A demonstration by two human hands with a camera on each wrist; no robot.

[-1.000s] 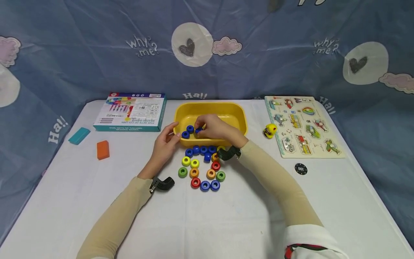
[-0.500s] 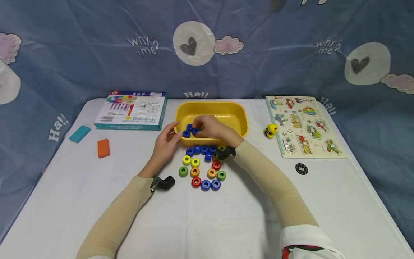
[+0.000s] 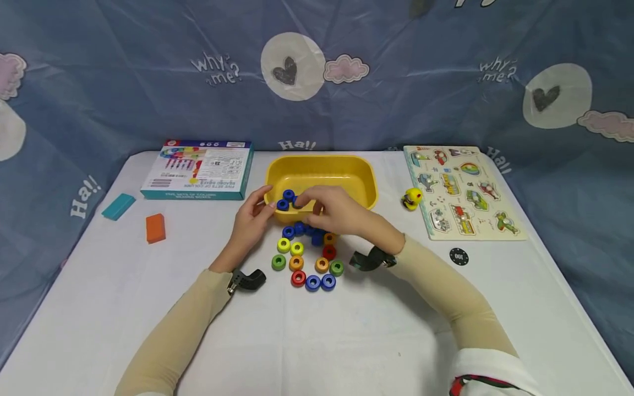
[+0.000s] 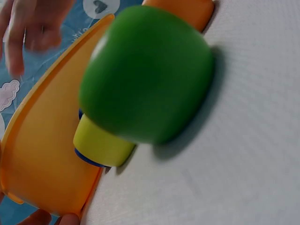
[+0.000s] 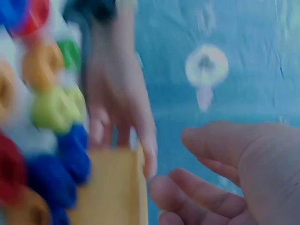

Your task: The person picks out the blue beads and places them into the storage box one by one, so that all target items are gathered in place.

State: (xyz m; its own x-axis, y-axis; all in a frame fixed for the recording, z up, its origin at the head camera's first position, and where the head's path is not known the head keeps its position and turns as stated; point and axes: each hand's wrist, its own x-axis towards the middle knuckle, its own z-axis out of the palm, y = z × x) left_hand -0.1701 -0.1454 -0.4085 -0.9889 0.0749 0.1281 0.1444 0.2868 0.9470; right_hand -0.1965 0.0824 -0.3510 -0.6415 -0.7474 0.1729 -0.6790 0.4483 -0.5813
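My left hand (image 3: 251, 220) grips the left front corner of the yellow tray (image 3: 356, 166), thumb along the front rim. Inside that end of the tray lie three blue beads (image 3: 288, 194), one partly covered by the right fingers. My right hand (image 3: 339, 210) is over the tray's front rim; in the right wrist view its thumb and fingers are apart with nothing between them. On the table before the tray are several blue, yellow, orange, red and green beads with holes. A green bead (image 4: 147, 75) looms large in the left wrist view, a yellow bead (image 4: 103, 140) behind it.
A flat boxed toy set (image 3: 198, 170) lies at the back left, near a teal block (image 3: 119, 207) and an orange block (image 3: 156, 227). At right are a yellow duck (image 3: 411, 198), a picture puzzle board (image 3: 463, 195) and a black chip (image 3: 459, 256).
My right hand has let go of a blue bead in the tray and drawn back toward the front right, its fingers spreading apart. The left hand stays at the tray corner.
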